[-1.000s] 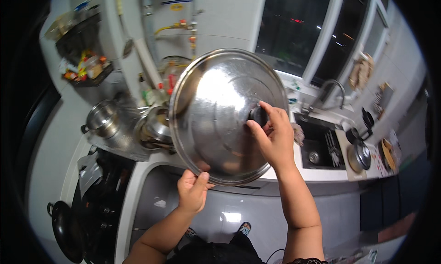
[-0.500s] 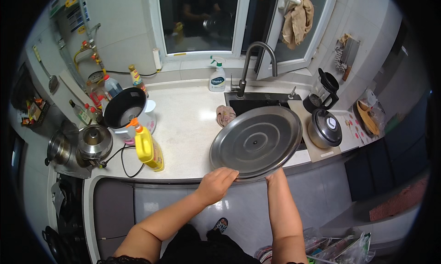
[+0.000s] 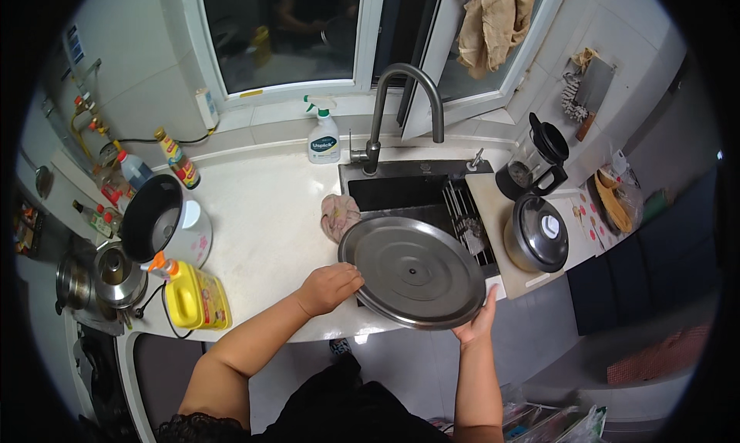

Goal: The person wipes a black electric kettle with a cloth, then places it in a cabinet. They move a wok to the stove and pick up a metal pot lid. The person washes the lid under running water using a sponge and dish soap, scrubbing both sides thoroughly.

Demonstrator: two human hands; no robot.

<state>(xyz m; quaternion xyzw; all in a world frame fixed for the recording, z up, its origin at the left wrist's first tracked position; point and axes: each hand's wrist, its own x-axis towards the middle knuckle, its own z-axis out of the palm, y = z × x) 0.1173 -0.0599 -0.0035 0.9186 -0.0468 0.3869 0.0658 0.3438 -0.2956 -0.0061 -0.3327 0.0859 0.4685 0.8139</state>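
Head view.

Item: one round metal lid, flat face with concentric rings and a small centre dot toward the camera. Place: in both hands, above the counter's front edge, covering the near left corner of the sink in the picture; clearance below cannot be told. Being round, it has no true long axis; its seen oval runs longest from the left hand's side toward the right hand, the right end lower in the picture.

Left hand: at the lid's left rim, fingers together and bent over it, pinching the edge; thumb not made out. Lid lies to its right.

Right hand: at the lid's near right rim, thumb upright along the edge, other fingers hidden beneath; whether they pinch cannot be told. Lid lies forward and left of it. Both hands touch the rim; neither is nearer.

Adjacent: crumpled cloth, sink's left edge; dark faucet, sink's back edge; cutting board, sink's right edge, carrying a lidded pot; yellow bottle, counter's front edge, toward the left.
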